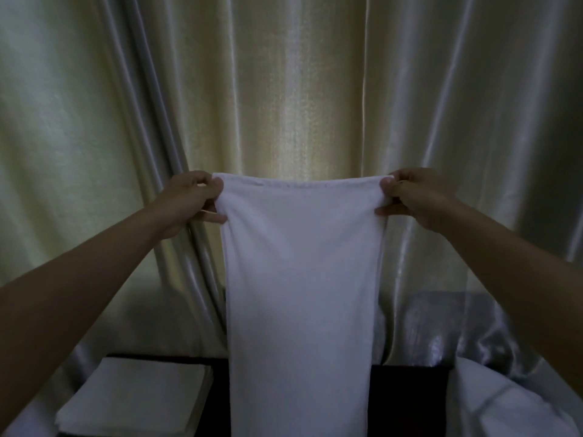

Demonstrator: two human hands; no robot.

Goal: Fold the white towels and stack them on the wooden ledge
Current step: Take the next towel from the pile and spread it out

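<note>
A white towel (299,294) hangs lengthwise in front of me, held up by its top edge. My left hand (189,200) pinches its upper left corner and my right hand (413,197) pinches its upper right corner. The top edge is stretched nearly straight between them. The towel's lower end drops out of the frame's bottom. A stack of folded white towels (135,398) lies on the dark wooden ledge (407,402) at lower left. More loose white towel cloth (492,402) lies heaped at lower right.
A shiny cream curtain (284,89) hangs close behind the ledge and fills the background. Its silvery folds bunch up on the right near the loose cloth. The hanging towel hides the middle of the ledge.
</note>
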